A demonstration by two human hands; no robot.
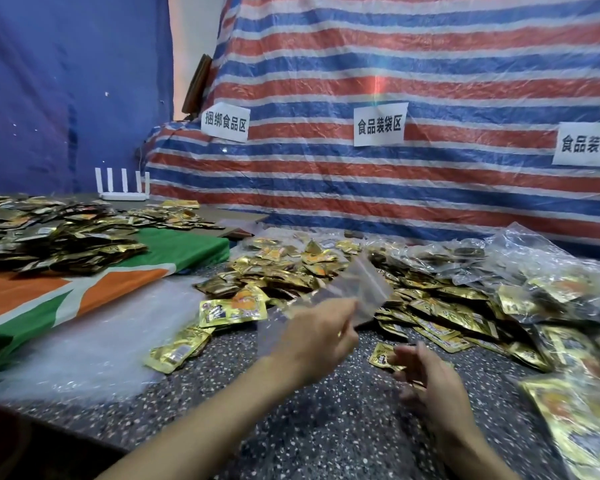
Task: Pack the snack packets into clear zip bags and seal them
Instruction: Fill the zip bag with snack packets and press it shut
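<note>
Your left hand (321, 336) pinches a clear zip bag (357, 289) and holds it up above the speckled surface (326, 427), in front of the heap of gold snack packets (430, 306). Your right hand (426, 379) is nearer and to the right, apart from the left. Its fingers curl at a single packet (381, 358) lying on the surface, but blur hides whether they grip it.

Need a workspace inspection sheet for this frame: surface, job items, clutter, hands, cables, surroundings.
Surface: dark speckled tabletop, partly covered.
Job's things: gold snack packets piled centre; clear zip bag raised; filled bags heaped right.
Clutter: orange-green cloth carrying a second packet pile; white router behind.
Hands: left hand pinches that bag; right hand beside a loose packet, grip unclear.
Cables: nothing seen.
Surroundings: striped tarp with paper signs; blue sheet left.
</note>
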